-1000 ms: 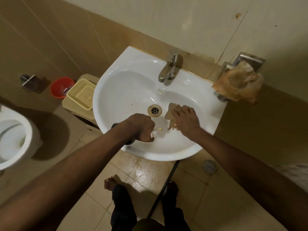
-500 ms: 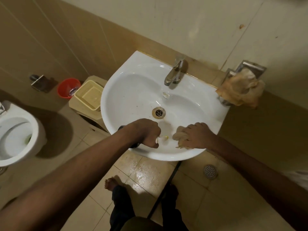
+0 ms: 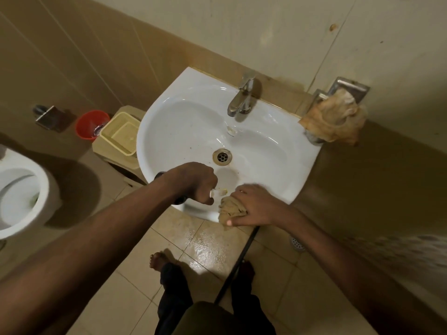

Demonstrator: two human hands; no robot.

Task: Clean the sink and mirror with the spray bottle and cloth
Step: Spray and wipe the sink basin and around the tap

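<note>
A white sink (image 3: 188, 122) hangs on the tiled wall, with a chrome tap (image 3: 242, 99) at the back and a drain (image 3: 222, 157) in the middle. My right hand (image 3: 254, 205) grips a bunched tan cloth (image 3: 229, 210) on the sink's front rim. My left hand (image 3: 193, 183) is curled round a dark object with a small white and yellow tip, probably the spray bottle, over the front of the basin; most of it is hidden by the hand. No mirror is in view.
A second tan cloth (image 3: 335, 119) hangs on a metal holder (image 3: 348, 87) right of the sink. A yellow basket (image 3: 121, 136) and a red bucket (image 3: 90, 124) stand at the left, a toilet (image 3: 19, 197) further left. The wet floor tiles (image 3: 205, 245) and my bare feet lie below.
My right hand has dragged the cloth from beside the drain down to the front rim. My left hand has stayed where it was. The camera has shifted slightly.
</note>
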